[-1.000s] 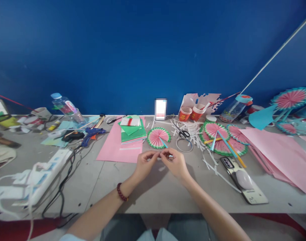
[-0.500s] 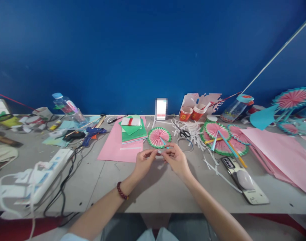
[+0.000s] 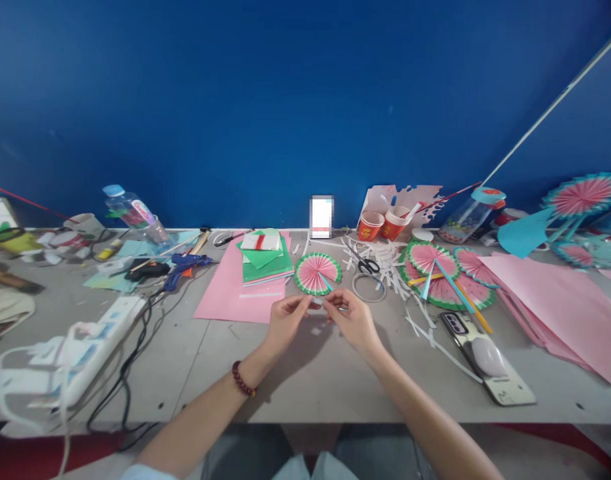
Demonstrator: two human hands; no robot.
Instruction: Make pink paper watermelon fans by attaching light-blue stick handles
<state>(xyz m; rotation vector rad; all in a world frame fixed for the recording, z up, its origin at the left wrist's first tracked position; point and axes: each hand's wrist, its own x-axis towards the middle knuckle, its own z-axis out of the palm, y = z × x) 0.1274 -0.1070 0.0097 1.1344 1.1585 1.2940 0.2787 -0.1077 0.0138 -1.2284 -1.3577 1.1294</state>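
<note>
Between my two hands is a small whitish strip (image 3: 317, 302), pinched at its ends by thumbs and fingers; I cannot tell if it is paper or tape. My left hand (image 3: 287, 319) has a dark red bead bracelet at the wrist and holds the left end. On the other end, my right hand (image 3: 353, 320) is closed. Just beyond the fingertips lies a round pleated paper fan (image 3: 315, 272), pink with a green rim and a light blue strip on it. A grey ring (image 3: 369, 298) and black-handled scissors (image 3: 369, 266) lie right of the fan.
Left are green paper (image 3: 265, 268) on a pink sheet (image 3: 220, 303), a blue glue gun (image 3: 178, 270) and a power strip (image 3: 103, 353). Right are paper fans (image 3: 433, 260), white paper strips (image 3: 390, 263), red cups (image 3: 370, 227), a phone (image 3: 510, 387) and pink sheets (image 3: 560, 307).
My right index finger has come down from its raised position toward the strip, and more of the strip shows between my hands. Both hands stay in nearly the same place.
</note>
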